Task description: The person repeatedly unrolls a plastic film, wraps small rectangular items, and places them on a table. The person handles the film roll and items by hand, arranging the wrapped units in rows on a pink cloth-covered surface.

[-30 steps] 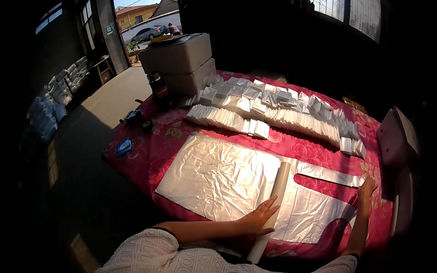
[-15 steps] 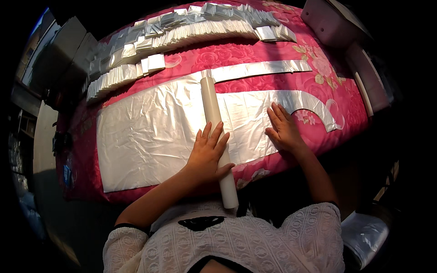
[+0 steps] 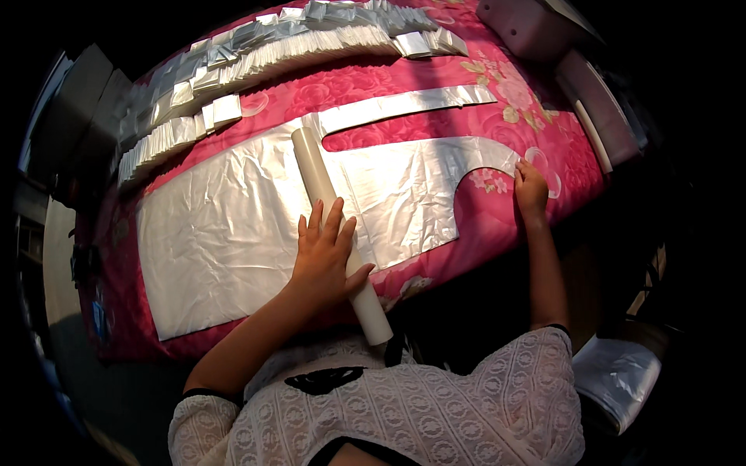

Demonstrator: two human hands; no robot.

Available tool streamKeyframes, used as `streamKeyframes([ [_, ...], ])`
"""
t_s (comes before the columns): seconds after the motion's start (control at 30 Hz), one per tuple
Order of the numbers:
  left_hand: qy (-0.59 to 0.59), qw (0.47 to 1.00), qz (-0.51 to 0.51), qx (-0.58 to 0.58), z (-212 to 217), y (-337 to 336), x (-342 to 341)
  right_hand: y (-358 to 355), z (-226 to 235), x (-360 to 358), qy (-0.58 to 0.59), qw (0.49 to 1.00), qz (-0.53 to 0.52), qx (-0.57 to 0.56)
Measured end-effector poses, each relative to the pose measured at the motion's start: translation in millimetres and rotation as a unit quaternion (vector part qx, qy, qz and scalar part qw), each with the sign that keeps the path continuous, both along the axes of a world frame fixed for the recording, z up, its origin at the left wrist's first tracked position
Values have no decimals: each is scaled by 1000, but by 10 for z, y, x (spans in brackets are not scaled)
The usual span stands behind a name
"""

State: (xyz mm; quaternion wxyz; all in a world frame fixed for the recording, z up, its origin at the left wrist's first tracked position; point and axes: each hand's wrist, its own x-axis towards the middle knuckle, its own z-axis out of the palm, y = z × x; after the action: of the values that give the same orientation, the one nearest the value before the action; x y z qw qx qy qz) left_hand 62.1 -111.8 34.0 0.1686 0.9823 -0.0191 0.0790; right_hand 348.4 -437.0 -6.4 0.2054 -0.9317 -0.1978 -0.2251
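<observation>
A thin, shiny white plastic apron [image 3: 225, 225] lies flat on the table, its wide body on the left. On the right it narrows to a curved strap, and a straight strip runs along its far side. Across its middle lies a pale smooth tube [image 3: 312, 167], the near end jutting past the table edge. My left hand [image 3: 322, 252] rests on this tube, open, with fingers spread over it. At the far right my right hand [image 3: 531, 190] is closed in a pinch on the tip of the curved strap.
A pink flowered cloth [image 3: 353, 85] covers the table. Rows of folded white plastic packets [image 3: 303, 50] line its far side and left. Boxes stand at the far right [image 3: 536, 31] and left [image 3: 74, 116]. Below right, more folded plastic [image 3: 618, 377] lies beside me.
My right hand has left the flat of the apron, moved right and pinched the strap's tip. My left hand stays on the tube, which looks slightly more tilted. The whole view has shifted.
</observation>
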Motion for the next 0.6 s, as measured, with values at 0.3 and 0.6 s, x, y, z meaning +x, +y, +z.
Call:
streamKeyframes([
  [0.3, -55, 998, -19, -36, -49, -21, 39, 588, 561, -549, -34, 995, 95, 21],
  [0.6, 177, 616, 48, -766, 302, -15, -56, 1653, 911, -2038, 222, 873, 409, 145],
])
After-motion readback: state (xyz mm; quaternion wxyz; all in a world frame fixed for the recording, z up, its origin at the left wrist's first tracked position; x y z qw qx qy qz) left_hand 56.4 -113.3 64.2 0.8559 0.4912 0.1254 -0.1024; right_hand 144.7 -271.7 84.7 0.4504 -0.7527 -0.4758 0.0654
